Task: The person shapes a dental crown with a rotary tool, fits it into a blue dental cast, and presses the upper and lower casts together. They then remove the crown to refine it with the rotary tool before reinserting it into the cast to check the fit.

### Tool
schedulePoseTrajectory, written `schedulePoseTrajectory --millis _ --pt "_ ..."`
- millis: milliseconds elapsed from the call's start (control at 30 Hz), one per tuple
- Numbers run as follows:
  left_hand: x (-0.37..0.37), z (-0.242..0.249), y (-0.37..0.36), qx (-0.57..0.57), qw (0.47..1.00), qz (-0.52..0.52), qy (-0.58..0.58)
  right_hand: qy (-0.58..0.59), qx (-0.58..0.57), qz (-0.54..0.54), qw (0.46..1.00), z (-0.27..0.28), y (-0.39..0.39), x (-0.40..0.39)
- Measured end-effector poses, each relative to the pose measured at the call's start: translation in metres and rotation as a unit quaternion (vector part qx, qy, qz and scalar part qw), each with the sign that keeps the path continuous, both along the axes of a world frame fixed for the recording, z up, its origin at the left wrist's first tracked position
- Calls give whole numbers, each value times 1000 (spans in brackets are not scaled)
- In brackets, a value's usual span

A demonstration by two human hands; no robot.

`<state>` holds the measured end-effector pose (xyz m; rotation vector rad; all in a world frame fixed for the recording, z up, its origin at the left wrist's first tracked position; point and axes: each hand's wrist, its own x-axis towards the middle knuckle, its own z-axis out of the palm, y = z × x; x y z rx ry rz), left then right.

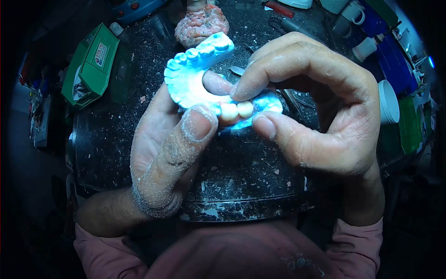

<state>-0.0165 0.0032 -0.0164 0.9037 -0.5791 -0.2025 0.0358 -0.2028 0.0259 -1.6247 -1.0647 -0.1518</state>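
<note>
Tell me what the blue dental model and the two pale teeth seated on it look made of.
Blue dental model: probably cast plaster or dental stone, matte and chalky; white dust coats the left hand. Two pale teeth: smoother, cream-coloured, slightly glossy, possibly ceramic or resin; can't tell which.

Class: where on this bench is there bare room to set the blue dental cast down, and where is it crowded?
Bare room: the dark benchtop under both hands, toward its near rim. Crowded: the far edge by the pink cast, the green box and the white cup.
</note>
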Motion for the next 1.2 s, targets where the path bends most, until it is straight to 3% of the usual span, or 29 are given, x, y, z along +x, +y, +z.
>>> schedulePoseTrajectory --millis 67,133,167,300,400,467,500,600,633,733,767,800,867,900,933,1033,1200 --pt "1 -1 0 -35 999 -8 30 26 -24 -9 999 2 0 -3" --pt "0 2 -3 -49 996 -5 78 114 25 -17 993 1 0 -3" --pt "0 4 -4 -62 990 -1 126 109 24 -22 994 0 0 -2" --pt "3 3 -2 -11 991 8 134 52 -15 -19 998 -2 -5 3" --pt "5 5 -4 -9 985 35 167 119 -2 12 993 -4 -5 4" --pt "6 6 -4 32 986 34 159 47 62 -65 995 -7 0 7" --pt "7 8 -6 31 987 44 154 42 34 -96 994 -3 -5 8" --pt "16 7 4 120 982 -21 147 262 -8 -112 959 6 -7 5" --pt "12 12 -3 145 977 24 157 344 -56 -66 935 6 -10 7" --pt "17 16 -1 190 971 14 144 356 -69 -25 932 2 -8 3" --pt "18 16 -6 237 961 76 118 378 -60 -29 923 2 -7 2" --pt "19 19 -3 237 961 75 117 378 -59 -30 923 1 -8 3" --pt "29 26 10 351 918 184 20 375 -4 -59 925 -4 -9 9" --pt "37 27 18 337 919 204 -36 404 32 -61 912 -4 -10 12" --pt "42 33 24 385 884 241 -111 421 60 -52 904 -8 -13 17" --pt "46 36 32 600 709 284 -238 491 216 -9 844 -16 -15 22" --pt "40 23 29 645 662 222 -309 554 290 101 773 -23 -8 24"
